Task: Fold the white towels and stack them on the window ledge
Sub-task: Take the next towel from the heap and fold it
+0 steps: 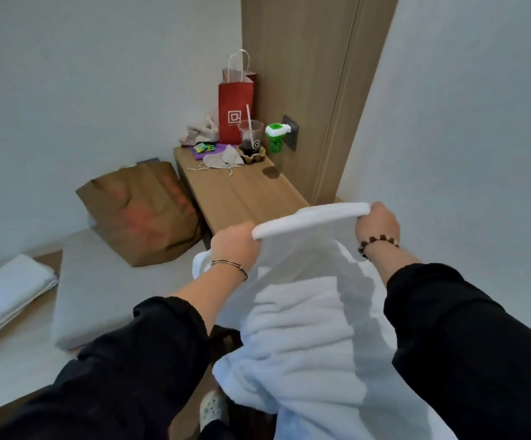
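A white towel (308, 312) hangs in front of me, held up by its top edge and bunched in folds lower down. My left hand (234, 246) grips the left end of that edge. My right hand (376, 225) grips the right end, near the wall. Both arms wear black sleeves, each wrist with a bracelet. At the far left a folded white towel (6, 293) lies flat on the wooden ledge (48, 260).
A grey cushion (108, 296) lies on the ledge beside a brown paper bag (143, 211). A wooden side table (245, 195) carries a red paper bag (235, 112), an iced drink cup (250, 134), cloth items and a green plug-in device (275, 134). Below, a white clog shows.
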Tool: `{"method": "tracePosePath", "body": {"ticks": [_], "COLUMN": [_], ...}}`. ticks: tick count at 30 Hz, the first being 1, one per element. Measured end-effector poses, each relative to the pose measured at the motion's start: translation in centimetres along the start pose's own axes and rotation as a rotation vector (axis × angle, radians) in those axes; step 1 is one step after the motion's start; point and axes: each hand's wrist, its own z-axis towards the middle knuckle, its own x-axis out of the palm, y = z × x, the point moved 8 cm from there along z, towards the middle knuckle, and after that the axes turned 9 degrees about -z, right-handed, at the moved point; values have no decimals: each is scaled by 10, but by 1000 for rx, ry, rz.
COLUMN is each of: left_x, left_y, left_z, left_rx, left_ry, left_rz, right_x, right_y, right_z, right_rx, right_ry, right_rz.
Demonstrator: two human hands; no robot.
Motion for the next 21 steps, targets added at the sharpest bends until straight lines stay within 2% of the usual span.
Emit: {"method": "tracePosePath", "body": {"ticks": [2,3,4,5,7,8,9,11,13,14,15,16,17,18,19,20,21], "left_x": [-24,-27,-19,-1,51,67,72,58,35,39,54,78,100,118,131,143,149], "left_y": [-22,-33,-42,-48,-26,-3,14,22,8,-1,-16,-32,-44,-47,-49,-49,-52], "left_z": [-15,-24,-33,-44,-78,-95,-105,-107,-99,-98,-107,-126,-157,-183,-199,-201,-193], "left_rx": [-27,-14,11,59,122,111,79,-29,-110,-137,-137,-102,-89,-93,-116,-118,-94], "left_ry": [-165,-158,-39,149,591,713,732,528,219,234,399,675,979,1207,1321,1294,1170], "left_rz": [-481,-683,-721,-566,13,262,371,252,-71,-256,-405,-442,-411,-364,-378,-410,-433], "right_x": [-33,-44,-50,-53,-49,-45,-42,-38,-43,-48,-52,-50,-43,-29,-11,7,19], "right_y": [-3,-9,-22,-40,-83,-104,-118,-132,-139,-141,-145,-151,-159,-170,-185,-205,-220], "right_z": [-6,-11,-17,-23,-35,-40,-46,-55,-63,-67,-72,-72,-74,-77,-82,-90,-99], "right_rx": [13,28,67,127,271,327,350,341,353,349,317,266,202,152,132,152,175], "right_ry": [-118,-149,-155,-145,-104,-90,-88,-127,-230,-282,-312,-304,-252,-154,-30,91,186], "right_rz": [113,120,111,109,142,157,167,217,324,349,309,218,67,-113,-295,-415,-482]}}
